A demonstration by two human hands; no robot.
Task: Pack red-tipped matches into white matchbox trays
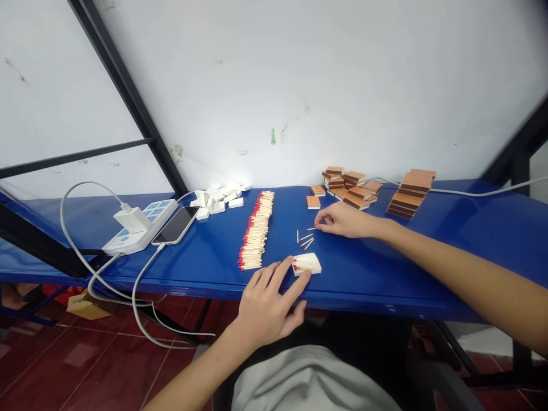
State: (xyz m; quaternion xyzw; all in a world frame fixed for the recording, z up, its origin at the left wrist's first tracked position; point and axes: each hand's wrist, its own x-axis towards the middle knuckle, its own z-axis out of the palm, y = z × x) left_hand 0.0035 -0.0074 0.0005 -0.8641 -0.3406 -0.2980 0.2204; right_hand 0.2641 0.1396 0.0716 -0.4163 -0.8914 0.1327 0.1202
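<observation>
My left hand [268, 302] rests at the front edge of the blue table [449, 251], fingers spread, fingertips steadying a small white matchbox tray [307, 264] filled with red-tipped matches. My right hand [345, 221] reaches across the table, fingers pinched on a loose match [311, 229]. A few more loose matches [305, 240] lie scattered just left of it. A long row of matches [257, 230] lies to the left of the tray.
Several white inner trays [218, 201] are heaped at the back. Stacks of brown matchbox sleeves [351, 187] and another stack [411, 194] stand at the back right. A phone [176, 225], a charger with a power strip [137, 224] and white cables [141, 285] occupy the left.
</observation>
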